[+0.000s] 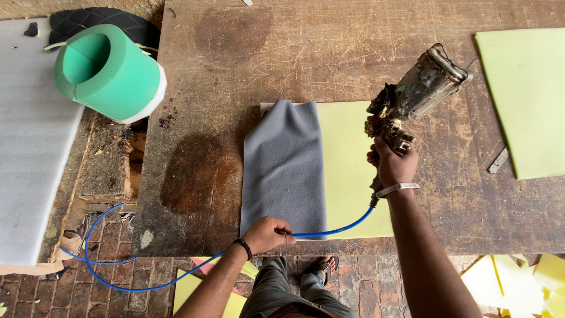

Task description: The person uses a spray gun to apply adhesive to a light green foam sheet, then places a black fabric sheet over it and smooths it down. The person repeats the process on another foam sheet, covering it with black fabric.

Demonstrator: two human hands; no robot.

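My right hand (393,166) grips the handle of a grimy spray gun (416,91), held up above the right edge of a pale yellow foam sheet (351,165) on the wooden table (223,88). A blue air hose (338,229) runs from the gun's base down across the sheet's near edge and off to the floor at left. A grey fabric piece (283,168) covers the left half of the yellow sheet. My left hand (268,233) is closed on the fabric's near edge, right where the hose passes.
A green foam cylinder (106,70) lies at the table's far left corner, beside a white foam sheet (29,147). Another yellow foam sheet (527,100) lies at far right, with a small metal blade (498,160) near it. Yellow foam scraps (529,277) litter the brick floor.
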